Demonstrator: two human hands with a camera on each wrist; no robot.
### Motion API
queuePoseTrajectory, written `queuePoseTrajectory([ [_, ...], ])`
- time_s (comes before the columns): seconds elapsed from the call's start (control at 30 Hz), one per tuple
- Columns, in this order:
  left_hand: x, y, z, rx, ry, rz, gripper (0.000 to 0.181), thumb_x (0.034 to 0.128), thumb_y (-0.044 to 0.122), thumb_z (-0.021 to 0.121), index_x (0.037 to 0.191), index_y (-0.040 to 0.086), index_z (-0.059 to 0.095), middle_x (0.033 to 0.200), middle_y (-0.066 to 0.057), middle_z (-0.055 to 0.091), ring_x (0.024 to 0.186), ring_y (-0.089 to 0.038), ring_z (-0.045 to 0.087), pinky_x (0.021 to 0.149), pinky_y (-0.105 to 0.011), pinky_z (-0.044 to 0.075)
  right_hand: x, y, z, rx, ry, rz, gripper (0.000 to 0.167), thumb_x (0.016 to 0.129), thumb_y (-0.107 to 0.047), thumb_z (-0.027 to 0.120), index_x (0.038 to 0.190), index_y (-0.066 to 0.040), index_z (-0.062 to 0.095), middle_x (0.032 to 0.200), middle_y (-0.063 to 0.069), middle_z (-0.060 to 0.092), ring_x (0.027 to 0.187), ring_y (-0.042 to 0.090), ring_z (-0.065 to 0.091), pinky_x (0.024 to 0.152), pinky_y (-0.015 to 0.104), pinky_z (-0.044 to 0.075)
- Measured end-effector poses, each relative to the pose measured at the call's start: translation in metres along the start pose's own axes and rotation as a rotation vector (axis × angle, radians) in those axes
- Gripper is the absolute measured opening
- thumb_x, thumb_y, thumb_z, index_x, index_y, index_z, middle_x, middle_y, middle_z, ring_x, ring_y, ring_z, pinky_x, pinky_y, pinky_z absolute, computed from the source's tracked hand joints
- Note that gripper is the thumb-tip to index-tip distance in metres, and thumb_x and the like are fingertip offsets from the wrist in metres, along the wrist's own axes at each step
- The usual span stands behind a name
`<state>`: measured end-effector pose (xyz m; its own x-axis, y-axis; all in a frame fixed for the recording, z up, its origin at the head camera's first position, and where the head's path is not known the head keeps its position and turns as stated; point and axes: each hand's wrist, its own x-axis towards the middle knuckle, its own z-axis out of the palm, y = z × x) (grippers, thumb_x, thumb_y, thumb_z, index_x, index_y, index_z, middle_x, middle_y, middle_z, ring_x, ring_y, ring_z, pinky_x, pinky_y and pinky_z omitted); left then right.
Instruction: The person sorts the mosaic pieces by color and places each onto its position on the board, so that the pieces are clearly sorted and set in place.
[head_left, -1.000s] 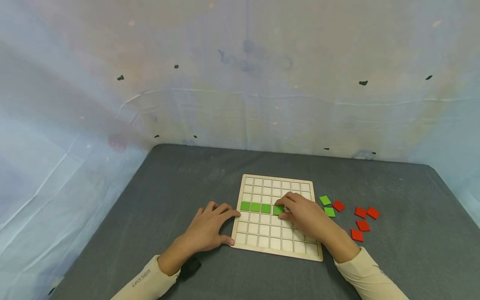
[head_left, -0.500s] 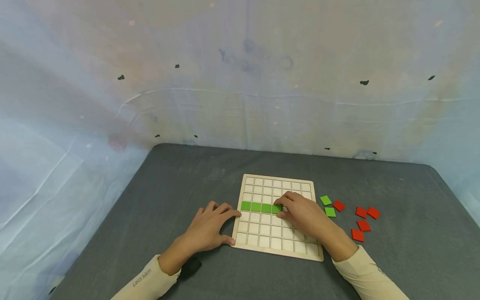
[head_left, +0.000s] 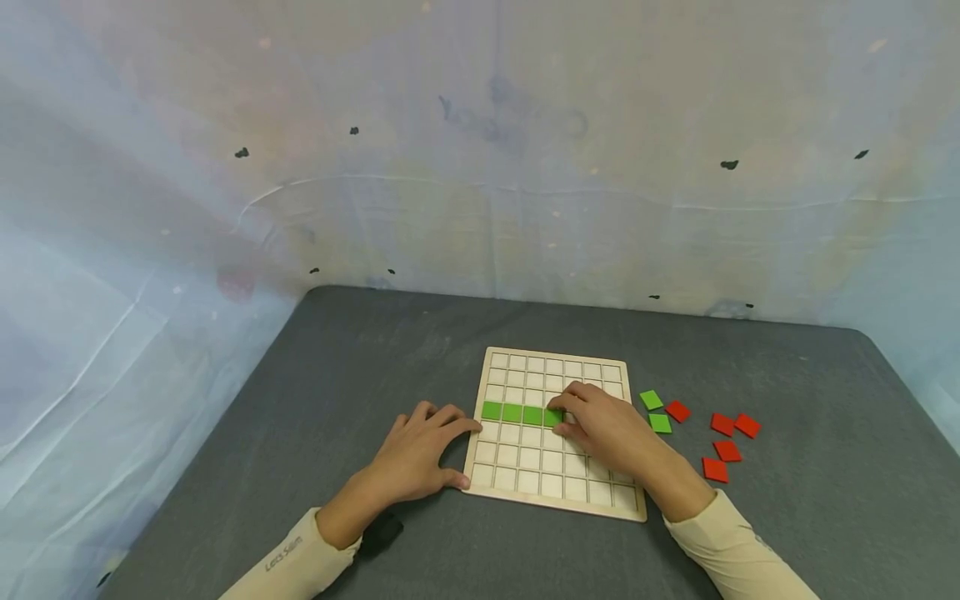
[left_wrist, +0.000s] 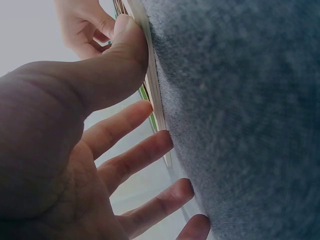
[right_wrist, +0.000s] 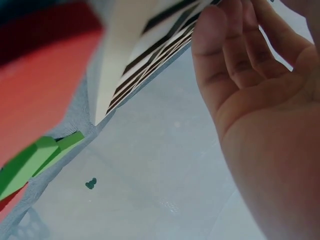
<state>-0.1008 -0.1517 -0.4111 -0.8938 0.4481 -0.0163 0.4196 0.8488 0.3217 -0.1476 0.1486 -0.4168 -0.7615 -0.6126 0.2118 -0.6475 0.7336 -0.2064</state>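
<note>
A pale wooden grid board point(head_left: 525, 485) lies on the dark table. Several green square tiles point(head_left: 512, 414) fill a row of cells from its left side. At the right end of that row my right hand point(head_left: 606, 429) pinches a green tile point(head_left: 552, 417) between thumb and fingers, the tile lying flush with its neighbours. My left hand point(head_left: 415, 454) is at the board's left edge, thumb and index fingertip touching the frame, the other fingers spread over the cloth. In the left wrist view, the left thumb point(left_wrist: 131, 47) presses the board's side. The right wrist view hides the pinched tile.
Right of the board lie two loose green tiles point(head_left: 660, 423) and several red tiles point(head_left: 727, 451). A dark object point(head_left: 382, 533) sits under the left wrist. Behind the grey-black table point(head_left: 390, 350) hangs a pale patterned sheet point(head_left: 480, 208).
My right hand has slid the green tile slightly left, closing the gap to the row, and it now sits level in its cell. The left hand stays at the board's edge.
</note>
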Motion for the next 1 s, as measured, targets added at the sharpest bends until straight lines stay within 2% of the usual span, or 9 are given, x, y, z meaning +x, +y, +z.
queuePoseTrajectory([
  [0.43, -0.001, 0.001, 0.002, 0.004, -0.008, 0.003, 0.069, 0.0707, 0.046, 0.085, 0.134, 0.032, 0.06, 0.132, 0.007, 0.056, 0.11, -0.022, 0.047, 0.081, -0.045, 0.037, -0.003, -0.001, 0.002, -0.01, -0.013, 0.006, 0.028, 0.092, -0.033, 0.073, 0.116, -0.019, 0.07, 0.113, -0.002, 0.064, 0.095, 0.012, 0.063, 0.077, 0.033, 0.054],
  [0.73, -0.002, 0.002, 0.003, 0.002, -0.015, 0.002, 0.07, 0.0707, 0.046, 0.085, 0.134, 0.032, 0.06, 0.132, 0.007, 0.056, 0.111, -0.023, 0.047, 0.081, -0.046, 0.038, -0.005, 0.0, 0.003, -0.01, 0.019, -0.024, 0.029, 0.089, -0.03, 0.076, 0.115, -0.017, 0.07, 0.111, -0.001, 0.064, 0.093, 0.013, 0.064, 0.075, 0.033, 0.054],
  [0.83, -0.001, 0.002, 0.003, 0.003, -0.015, 0.0, 0.069, 0.0713, 0.047, 0.085, 0.134, 0.032, 0.06, 0.132, 0.006, 0.056, 0.112, -0.024, 0.047, 0.082, -0.046, 0.038, -0.005, 0.002, 0.001, 0.003, -0.003, -0.023, 0.03, 0.09, -0.031, 0.075, 0.117, -0.018, 0.07, 0.112, -0.001, 0.064, 0.093, 0.012, 0.063, 0.076, 0.033, 0.054],
  [1.0, -0.001, 0.0, 0.002, 0.02, 0.004, -0.006, 0.069, 0.0712, 0.048, 0.084, 0.134, 0.033, 0.06, 0.132, 0.007, 0.056, 0.112, -0.024, 0.047, 0.082, -0.045, 0.038, -0.001, 0.01, -0.006, 0.086, -0.054, -0.015, 0.032, 0.093, -0.032, 0.071, 0.121, -0.017, 0.069, 0.114, -0.002, 0.063, 0.089, 0.008, 0.061, 0.076, 0.03, 0.053],
])
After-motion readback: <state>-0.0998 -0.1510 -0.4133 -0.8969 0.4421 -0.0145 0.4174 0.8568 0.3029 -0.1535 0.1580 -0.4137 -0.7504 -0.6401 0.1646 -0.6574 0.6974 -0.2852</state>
